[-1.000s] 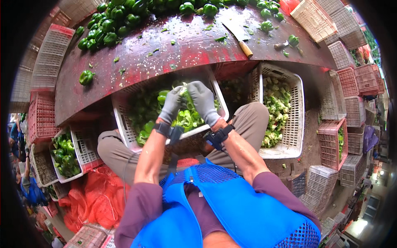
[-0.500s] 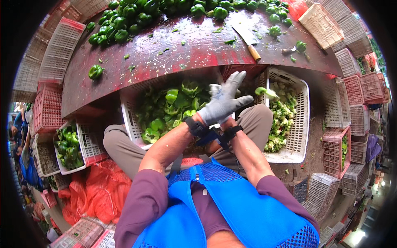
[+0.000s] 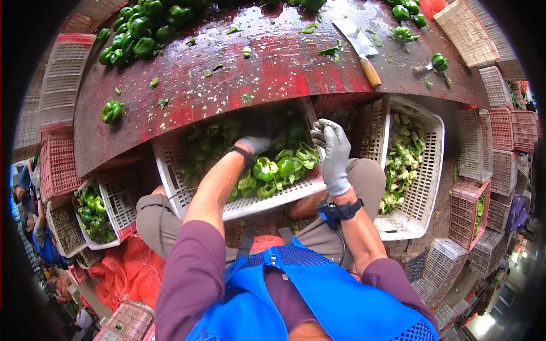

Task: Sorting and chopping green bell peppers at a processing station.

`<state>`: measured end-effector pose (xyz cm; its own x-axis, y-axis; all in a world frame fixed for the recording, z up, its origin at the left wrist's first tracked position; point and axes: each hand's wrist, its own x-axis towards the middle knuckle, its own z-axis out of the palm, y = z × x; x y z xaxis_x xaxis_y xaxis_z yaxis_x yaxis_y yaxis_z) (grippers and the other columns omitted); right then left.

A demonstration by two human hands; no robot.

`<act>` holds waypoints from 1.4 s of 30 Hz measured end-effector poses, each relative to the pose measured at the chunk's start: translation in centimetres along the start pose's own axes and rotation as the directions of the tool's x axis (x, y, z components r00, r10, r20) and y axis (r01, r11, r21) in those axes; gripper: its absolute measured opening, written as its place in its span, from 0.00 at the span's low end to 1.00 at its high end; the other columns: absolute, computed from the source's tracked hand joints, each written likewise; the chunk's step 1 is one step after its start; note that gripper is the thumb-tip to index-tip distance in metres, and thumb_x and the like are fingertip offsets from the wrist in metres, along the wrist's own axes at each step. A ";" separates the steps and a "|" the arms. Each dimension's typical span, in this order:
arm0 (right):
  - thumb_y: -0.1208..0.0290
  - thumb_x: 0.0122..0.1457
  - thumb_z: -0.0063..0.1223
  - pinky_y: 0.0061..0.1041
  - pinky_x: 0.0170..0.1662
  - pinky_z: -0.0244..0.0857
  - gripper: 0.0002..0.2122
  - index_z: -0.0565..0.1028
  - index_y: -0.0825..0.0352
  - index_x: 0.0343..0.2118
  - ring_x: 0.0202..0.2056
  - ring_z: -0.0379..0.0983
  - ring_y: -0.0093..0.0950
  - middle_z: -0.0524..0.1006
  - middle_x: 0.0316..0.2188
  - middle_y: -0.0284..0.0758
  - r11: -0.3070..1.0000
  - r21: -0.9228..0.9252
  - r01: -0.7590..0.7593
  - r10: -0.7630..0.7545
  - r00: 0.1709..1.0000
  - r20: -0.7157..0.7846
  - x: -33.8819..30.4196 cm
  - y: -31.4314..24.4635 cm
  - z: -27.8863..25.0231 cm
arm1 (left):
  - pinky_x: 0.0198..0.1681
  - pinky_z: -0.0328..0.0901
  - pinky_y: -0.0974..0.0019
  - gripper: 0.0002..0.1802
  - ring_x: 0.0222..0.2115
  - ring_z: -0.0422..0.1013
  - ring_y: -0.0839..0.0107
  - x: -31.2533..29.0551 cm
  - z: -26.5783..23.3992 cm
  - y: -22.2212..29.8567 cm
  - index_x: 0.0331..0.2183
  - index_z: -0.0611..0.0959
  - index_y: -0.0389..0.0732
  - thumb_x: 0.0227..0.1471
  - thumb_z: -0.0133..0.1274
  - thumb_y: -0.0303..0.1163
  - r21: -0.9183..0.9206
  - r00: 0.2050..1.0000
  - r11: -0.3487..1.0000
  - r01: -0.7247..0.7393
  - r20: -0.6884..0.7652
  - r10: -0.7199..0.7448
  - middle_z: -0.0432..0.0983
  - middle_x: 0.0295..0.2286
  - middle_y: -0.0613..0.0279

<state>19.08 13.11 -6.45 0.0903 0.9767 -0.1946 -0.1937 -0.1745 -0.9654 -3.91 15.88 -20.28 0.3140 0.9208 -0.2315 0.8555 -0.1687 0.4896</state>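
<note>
My left hand, in a grey glove, reaches into the white plastic crate of cut green bell peppers. Its fingers are lost in the shadow under the table edge. Over that crate's right rim, my right hand is raised in a grey glove. Its fingers are curled, thumb and fingertips close together, with perhaps a small bit at the tips that I cannot make out. To the right stands a second white crate, holding pale green pepper cores and scraps.
The reddish wooden table carries whole green peppers, seeds and scraps. A cleaver with a wooden handle lies there, and a small knife beside a pepper. Stacked crates and a red mesh sack flank me.
My hands, earlier crossed together by the crate's right side, are now apart: the left went leftward into the peppers. A green piece above the right crate's edge is gone from there.
</note>
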 end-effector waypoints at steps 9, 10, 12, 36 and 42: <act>0.74 0.62 0.47 0.24 0.47 0.69 0.11 0.75 0.70 0.46 0.42 0.75 0.24 0.78 0.42 0.35 0.858 -0.436 0.272 -0.139 0.940 0.312 2.3 -0.4 0.6 | 0.44 0.69 0.53 0.28 0.42 0.76 0.53 1.5 0.8 -5.8 0.54 0.75 0.47 0.57 0.49 0.51 -0.423 0.932 0.878 0.224 0.356 -0.067 0.78 0.41 0.45; 0.76 0.60 0.48 0.25 0.49 0.69 0.12 0.75 0.70 0.46 0.43 0.76 0.26 0.77 0.42 0.36 0.805 -0.481 0.348 -0.170 0.911 0.375 2.2 -1.5 1.0 | 0.43 0.69 0.53 0.27 0.42 0.76 0.53 0.0 0.7 -5.6 0.54 0.74 0.47 0.57 0.49 0.51 -0.433 0.901 0.855 0.286 0.424 -0.087 0.78 0.41 0.45; 0.77 0.57 0.51 0.27 0.51 0.68 0.13 0.75 0.69 0.46 0.46 0.75 0.31 0.76 0.43 0.41 0.698 -0.528 0.483 -0.192 0.838 0.511 3.4 -4.7 1.4 | 0.43 0.70 0.53 0.27 0.41 0.76 0.53 -1.3 -1.0 -3.3 0.53 0.74 0.47 0.57 0.49 0.50 -0.328 0.864 0.903 0.277 0.496 -0.085 0.78 0.41 0.45; 0.62 0.45 0.66 0.33 0.52 0.68 0.33 0.66 0.56 0.57 0.46 0.76 0.40 0.79 0.43 0.45 0.411 -0.849 0.331 -0.016 0.934 0.357 33.9 -8.3 20.7 | 0.45 0.70 0.64 0.20 0.40 0.77 0.60 -6.9 -12.6 7.5 0.50 0.78 0.37 0.56 0.53 0.33 -0.561 0.855 0.821 -0.106 -0.473 -0.213 0.79 0.40 0.51; 0.71 0.51 0.64 0.27 0.50 0.68 0.29 0.64 0.58 0.57 0.45 0.74 0.26 0.76 0.42 0.35 0.773 -0.472 0.424 -0.005 0.748 0.664 17.1 -8.1 7.5 | 0.36 0.68 0.71 0.37 0.35 0.73 0.73 -5.1 -11.8 11.2 0.66 0.55 0.43 0.64 0.45 0.48 -0.995 0.883 0.025 -0.093 -0.095 -0.460 0.67 0.55 0.53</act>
<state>14.90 32.16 -0.69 -0.5801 0.8141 -0.0251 0.3492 0.2208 -0.9107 -0.75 13.40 -3.72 -0.1555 0.9237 -0.3502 -0.4176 0.2598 0.8707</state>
